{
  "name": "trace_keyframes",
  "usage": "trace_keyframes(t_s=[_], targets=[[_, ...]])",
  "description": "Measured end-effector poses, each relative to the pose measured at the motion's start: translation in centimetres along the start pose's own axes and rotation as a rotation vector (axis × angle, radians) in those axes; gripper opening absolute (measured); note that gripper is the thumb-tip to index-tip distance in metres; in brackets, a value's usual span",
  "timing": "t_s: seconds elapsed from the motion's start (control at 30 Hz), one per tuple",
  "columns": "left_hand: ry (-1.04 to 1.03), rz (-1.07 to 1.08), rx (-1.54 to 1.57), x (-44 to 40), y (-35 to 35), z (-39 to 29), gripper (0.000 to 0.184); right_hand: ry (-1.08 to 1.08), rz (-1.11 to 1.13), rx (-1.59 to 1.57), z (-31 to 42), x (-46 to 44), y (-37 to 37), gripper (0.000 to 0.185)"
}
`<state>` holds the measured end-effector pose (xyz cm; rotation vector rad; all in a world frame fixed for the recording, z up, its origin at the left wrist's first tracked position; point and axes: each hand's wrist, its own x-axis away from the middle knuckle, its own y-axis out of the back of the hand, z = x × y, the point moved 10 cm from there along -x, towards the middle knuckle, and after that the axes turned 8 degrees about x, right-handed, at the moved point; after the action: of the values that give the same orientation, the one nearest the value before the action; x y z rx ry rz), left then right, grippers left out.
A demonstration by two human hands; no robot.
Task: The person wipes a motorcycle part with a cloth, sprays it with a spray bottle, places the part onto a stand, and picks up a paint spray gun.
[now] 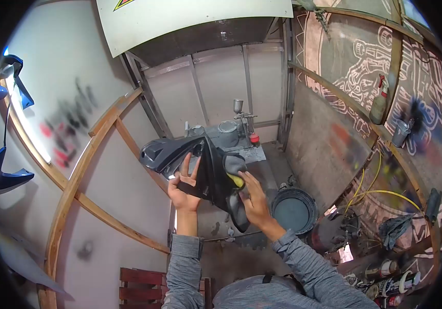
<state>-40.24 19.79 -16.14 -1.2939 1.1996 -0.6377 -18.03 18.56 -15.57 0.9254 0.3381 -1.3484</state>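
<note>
A glossy black fairing panel (214,177), with a long pointed tail and an opening in its middle, is held up in front of me. My left hand (184,191) grips it from beneath on the left, with fingers showing through the opening. My right hand (255,202) is at the panel's right side, its fingers closed on a grey and yellow cloth (235,166) that lies against the panel. Part of the cloth is hidden behind the fingers.
Beyond the panel, a paint-spattered bench (254,153) carries a spray gun (238,106) and tins. A bucket of greyish liquid (294,212) stands right on the floor. Blue panels (6,172) hang left. A yellow hose (385,192) and several cans (383,269) are at right.
</note>
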Motion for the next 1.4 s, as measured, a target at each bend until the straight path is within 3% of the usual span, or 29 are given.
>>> trace_keyframes(t_s=[0.07, 0.2, 0.27, 0.5, 0.6, 0.67, 0.7, 0.77, 0.87, 0.97, 1.03, 1.07, 1.1, 1.13, 1.17, 1.2, 1.27, 1.3, 1.4], targets=[[0.001, -0.055, -0.015, 0.3, 0.1, 0.2, 0.016, -0.072, 0.039, -0.06, -1.6, -0.7, -0.6, 0.049], [0.018, 0.056, -0.017, 0.1, 0.2, -0.2, 0.015, -0.052, 0.127, -0.116, -2.2, -1.7, -2.1, 0.048], [0.059, 0.091, -0.026, 0.1, 0.2, 0.0, 0.014, -0.18, 0.226, -0.217, -3.7, -1.9, -3.5, 0.042], [0.099, 0.207, 0.025, 0.3, -0.3, -0.7, 0.014, -0.267, 0.229, -0.399, -3.9, -2.4, -4.7, 0.027], [0.092, 0.128, -0.043, 0.4, 0.9, -1.1, 0.024, -0.315, 0.251, -0.243, -3.7, -3.0, -5.0, 0.026], [0.15, 0.118, 0.05, 0.4, 1.4, -1.2, 0.045, -0.231, 0.205, -0.249, -3.1, -3.6, -4.7, 0.025], [0.15, 0.118, 0.049, 0.5, 1.8, -1.6, 0.045, -0.191, 0.248, -0.29, -1.7, -4.2, -4.4, 0.025], [0.194, 0.296, 0.157, 0.6, 0.5, -2.0, 0.061, -0.149, 0.287, -0.333, -0.4, -4.9, -4.0, 0.026], [0.199, 0.212, 0.008, 0.7, -1.7, -2.3, 0.062, -0.118, 0.323, -0.332, 0.8, -4.6, -4.0, 0.026], [0.179, 0.196, 0.037, 0.5, 0.7, -2.8, 0.06, -0.281, 0.285, -0.294, 0.1, -4.7, -4.6, 0.026], [0.095, 0.074, -0.009, 1.0, 1.2, -2.7, 0.051, -0.023, -0.036, -0.08, 1.9, -5.7, -2.1, 0.028], [0.095, 0.077, -0.01, 1.1, 1.4, -2.4, 0.051, -0.02, -0.038, -0.08, 1.3, -5.5, -2.4, 0.028], [0.105, 0.204, 0.021, 1.3, 0.8, -2.1, 0.04, -0.267, 0.101, -0.082, -2.3, -4.5, -4.4, 0.03], [0.104, 0.19, 0.022, 1.7, 0.2, -1.7, 0.03, -0.517, 0.244, -0.082, -6.1, -2.5, -6.5, 0.033], [0.104, 0.175, 0.024, 2.1, -0.5, -1.4, 0.023, -0.575, 0.431, -0.217, -9.9, -0.6, -10.2, 0.036], [0.103, 0.161, 0.026, 2.5, -1.2, -1.0, 0.024, -0.573, 0.431, -0.215, -8.9, -0.7, -9.5, 0.036], [0.192, 0.22, -0.067, 3.1, -2.1, 0.3, 0.029, -0.774, 0.463, -0.711, -5.6, -0.2, -8.9, 0.036], [0.212, 0.231, -0.107, 3.2, -2.2, 0.5, 0.03, -0.842, 0.43, -0.814, -5.8, 0.0, -9.2, 0.037], [0.169, 0.277, 0.049, 2.7, -0.5, -1.1, 0.026, -0.907, 0.528, -0.786, -7.3, 1.2, -10.1, 0.037]])
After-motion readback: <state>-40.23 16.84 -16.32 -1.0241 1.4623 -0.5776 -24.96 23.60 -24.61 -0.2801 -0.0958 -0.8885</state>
